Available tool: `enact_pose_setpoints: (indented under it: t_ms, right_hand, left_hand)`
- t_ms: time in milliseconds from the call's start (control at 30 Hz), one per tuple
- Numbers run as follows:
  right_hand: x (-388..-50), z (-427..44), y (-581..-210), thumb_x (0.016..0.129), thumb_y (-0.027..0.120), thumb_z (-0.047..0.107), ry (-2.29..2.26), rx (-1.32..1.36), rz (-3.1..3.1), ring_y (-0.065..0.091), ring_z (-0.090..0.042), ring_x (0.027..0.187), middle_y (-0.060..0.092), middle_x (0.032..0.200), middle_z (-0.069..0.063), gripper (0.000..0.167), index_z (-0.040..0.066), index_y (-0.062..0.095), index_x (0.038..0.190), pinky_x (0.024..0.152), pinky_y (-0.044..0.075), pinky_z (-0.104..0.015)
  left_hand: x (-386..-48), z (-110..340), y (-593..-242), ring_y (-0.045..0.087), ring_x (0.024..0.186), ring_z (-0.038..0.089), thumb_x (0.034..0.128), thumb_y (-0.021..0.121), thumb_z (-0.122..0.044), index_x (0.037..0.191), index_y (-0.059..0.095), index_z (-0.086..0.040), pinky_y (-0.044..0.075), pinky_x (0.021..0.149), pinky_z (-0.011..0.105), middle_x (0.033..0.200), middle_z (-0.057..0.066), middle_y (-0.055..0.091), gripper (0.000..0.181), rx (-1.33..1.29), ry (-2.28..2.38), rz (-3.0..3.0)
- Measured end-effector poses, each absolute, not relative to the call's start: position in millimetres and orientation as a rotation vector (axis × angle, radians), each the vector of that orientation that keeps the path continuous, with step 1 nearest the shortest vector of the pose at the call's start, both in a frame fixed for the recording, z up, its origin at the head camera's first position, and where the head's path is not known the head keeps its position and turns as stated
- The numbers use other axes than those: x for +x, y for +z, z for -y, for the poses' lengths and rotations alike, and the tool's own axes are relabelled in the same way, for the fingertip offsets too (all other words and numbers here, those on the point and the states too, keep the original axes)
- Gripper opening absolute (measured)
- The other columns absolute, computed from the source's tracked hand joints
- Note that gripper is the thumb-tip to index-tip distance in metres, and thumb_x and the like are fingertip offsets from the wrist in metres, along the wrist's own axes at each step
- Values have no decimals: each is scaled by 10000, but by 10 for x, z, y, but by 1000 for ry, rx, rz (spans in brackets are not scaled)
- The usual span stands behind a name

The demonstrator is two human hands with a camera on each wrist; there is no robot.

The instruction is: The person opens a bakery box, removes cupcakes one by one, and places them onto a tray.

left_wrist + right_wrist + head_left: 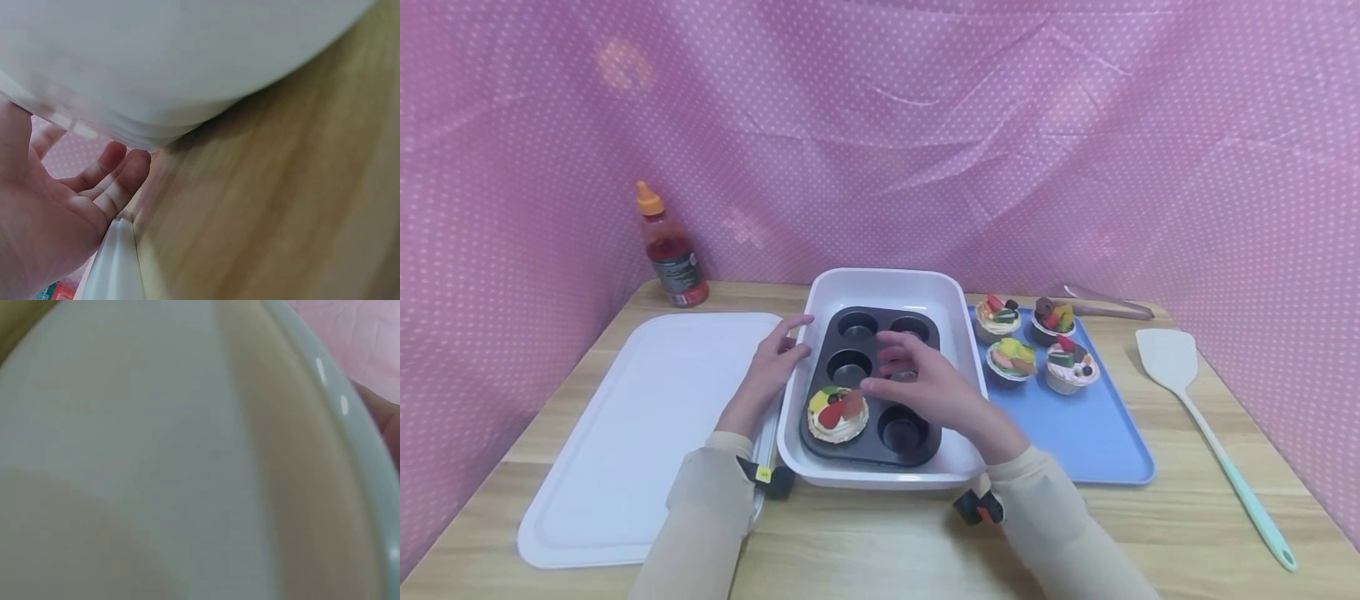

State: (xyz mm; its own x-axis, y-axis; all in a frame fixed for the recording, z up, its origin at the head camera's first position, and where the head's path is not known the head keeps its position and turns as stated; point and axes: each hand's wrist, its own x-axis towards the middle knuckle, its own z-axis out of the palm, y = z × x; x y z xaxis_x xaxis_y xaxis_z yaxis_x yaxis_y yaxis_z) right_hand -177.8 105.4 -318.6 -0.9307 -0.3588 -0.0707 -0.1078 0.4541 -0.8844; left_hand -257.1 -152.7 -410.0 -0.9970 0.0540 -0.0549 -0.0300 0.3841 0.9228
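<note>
A dark muffin pan (865,451) lies inside a white rectangular tub (880,481). One fruit-topped cupcake (837,421) sits in the pan's near-left cup. Over the pan's right side, just right of that cupcake, hovers my right hand (928,387), thumb and fingers apart with nothing between them. My left hand (767,367) is at the tub's left wall, its fingers loosely bent; in the left wrist view the fingertips (134,165) reach the tub's underside edge. The tub's outer wall (156,425) fills most of the right wrist view and hides most of the right hand.
Several cupcakes (1011,360) stand on a blue tray (1075,446) at right. Beyond them lie tongs (1108,308) and a white spatula (1180,375) with a green handle. At left are a white tray (647,433) and a sauce bottle (673,258). Pink dotted cloth (880,142) hangs behind.
</note>
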Motion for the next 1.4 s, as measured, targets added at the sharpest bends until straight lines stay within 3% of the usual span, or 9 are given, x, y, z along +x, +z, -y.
enact_pose_setpoints:
  t_ms: [200, 467, 733, 1167, 1400]
  right_hand:
    - [-1736, -941, -3259, 859, 793, 356, -1411, -390, -2489, 536, -290, 1339, 555, 1445, -108, 795, 158, 413, 1528, 1096, 477, -490]
    - [-1695, -847, -3303, 851, 803, 352, -1368, -440, -2486, 535, -286, 1329, 491, 1500, -134, 818, 133, 402, 1530, 1046, 527, -427]
    - [-1703, -763, -3404, 847, 809, 340, -1357, -504, -2480, 552, -292, 1316, 505, 1477, -143, 829, 91, 405, 1527, 1042, 529, -430]
    - [-1684, -720, -3498, 840, 806, 390, -1200, -537, -2578, 558, -289, 1318, 501, 1474, -157, 838, 111, 414, 1526, 1086, 484, -494]
    - [-1696, -719, -3536, 844, 810, 347, -1157, -572, -2597, 596, -265, 1241, 542, 1372, -134, 785, 107, 457, 1503, 1038, 525, -444]
  left_hand:
    - [-2572, 1508, -4095, 613, 1149, 383, 974, 535, -207, 1488, 467, -302, 580, 927, 495, 1264, 246, 611, 527, 54, 1730, -2560]
    - [-2582, 1497, -4076, 626, 1135, 392, 961, 539, -197, 1489, 468, -292, 595, 900, 472, 1247, 250, 623, 541, 68, 1741, -2550]
    - [-2568, 1500, -4068, 637, 1103, 376, 958, 543, -172, 1480, 481, -263, 594, 895, 459, 1228, 269, 630, 533, 68, 1758, -2565]
    - [-2557, 1496, -4051, 602, 1187, 382, 976, 527, -232, 1494, 448, -335, 567, 956, 499, 1306, 221, 591, 534, 14, 1718, -2529]
    - [-2563, 1512, -4087, 614, 1147, 372, 966, 532, -220, 1493, 457, -318, 582, 928, 475, 1267, 227, 605, 541, 18, 1721, -2543]
